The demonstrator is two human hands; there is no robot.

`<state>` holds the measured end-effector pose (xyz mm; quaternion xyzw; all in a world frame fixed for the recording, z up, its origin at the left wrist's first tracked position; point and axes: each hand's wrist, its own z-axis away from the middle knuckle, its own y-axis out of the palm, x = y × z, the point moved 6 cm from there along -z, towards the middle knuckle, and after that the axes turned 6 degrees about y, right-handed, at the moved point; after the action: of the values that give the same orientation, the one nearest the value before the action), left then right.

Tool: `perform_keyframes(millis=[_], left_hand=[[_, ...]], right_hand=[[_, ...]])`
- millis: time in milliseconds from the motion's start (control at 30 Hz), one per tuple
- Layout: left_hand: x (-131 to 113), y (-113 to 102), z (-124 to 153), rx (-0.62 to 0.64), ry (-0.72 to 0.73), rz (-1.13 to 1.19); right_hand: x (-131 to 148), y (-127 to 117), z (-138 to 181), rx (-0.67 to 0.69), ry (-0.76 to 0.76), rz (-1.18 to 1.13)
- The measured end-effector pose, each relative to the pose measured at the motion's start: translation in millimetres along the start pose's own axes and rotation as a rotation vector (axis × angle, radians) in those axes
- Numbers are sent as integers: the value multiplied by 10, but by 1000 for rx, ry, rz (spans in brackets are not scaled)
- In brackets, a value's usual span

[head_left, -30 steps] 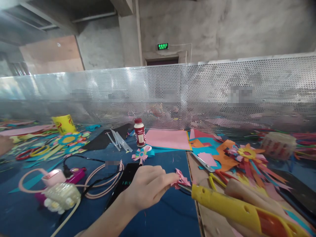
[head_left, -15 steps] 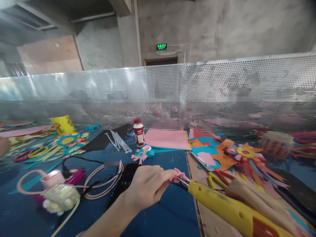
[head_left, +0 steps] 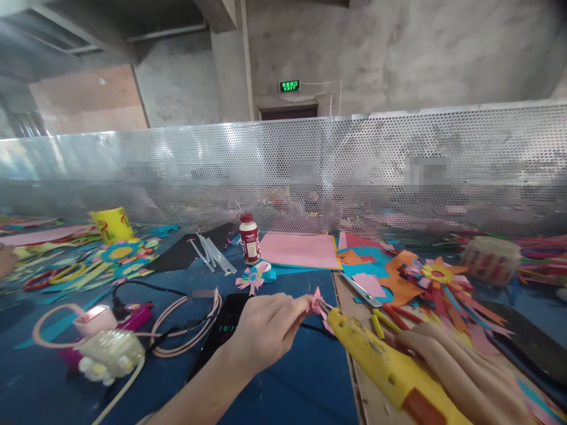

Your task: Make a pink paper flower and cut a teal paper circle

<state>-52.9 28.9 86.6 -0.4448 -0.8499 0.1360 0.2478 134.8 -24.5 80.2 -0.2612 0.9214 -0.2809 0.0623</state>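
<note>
My left hand (head_left: 272, 324) pinches a small pink folded-paper piece (head_left: 316, 302) between its fingertips, above the blue table (head_left: 296, 389). My right hand (head_left: 460, 366) is wrapped around a yellow hot glue gun (head_left: 372, 360), whose metal nozzle touches or nearly touches the pink paper. Just behind the left hand lies a small pink and blue paper flower (head_left: 252, 277). A phone (head_left: 224, 324) with a lit clock sits partly under the left wrist. Beyond the glue gun are scissors (head_left: 363, 290) and a large orange, red and yellow paper flower (head_left: 437, 273).
Clear glue sticks (head_left: 215, 254) and a red-capped bottle (head_left: 250, 239) stand behind. Pink paper (head_left: 301, 250) lies before a perforated metal screen (head_left: 212, 171). Cables and a charger (head_left: 94, 321) occupy the left, near a yellow tape roll (head_left: 111, 224). Another person's hand (head_left: 6, 260) shows at far left.
The glue gun has tilted more steeply, its rear end swinging down. The pink paper has turned in my left fingertips, with one point now upward. My right hand has shifted slightly.
</note>
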Motion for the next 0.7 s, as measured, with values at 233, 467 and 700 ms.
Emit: perform_keyframes(millis=[233,467,700], left_hand=[[16,-19,-3,-15,-6,-13],[53,-101,-36,-69,-60,11],[23,-240,-48,-166,-40,57]], right_hand=[[-12,2,-13,16,-111,78],[-150,47,-49,-11,22,-4],[-559,311,-539,281,692,-397]])
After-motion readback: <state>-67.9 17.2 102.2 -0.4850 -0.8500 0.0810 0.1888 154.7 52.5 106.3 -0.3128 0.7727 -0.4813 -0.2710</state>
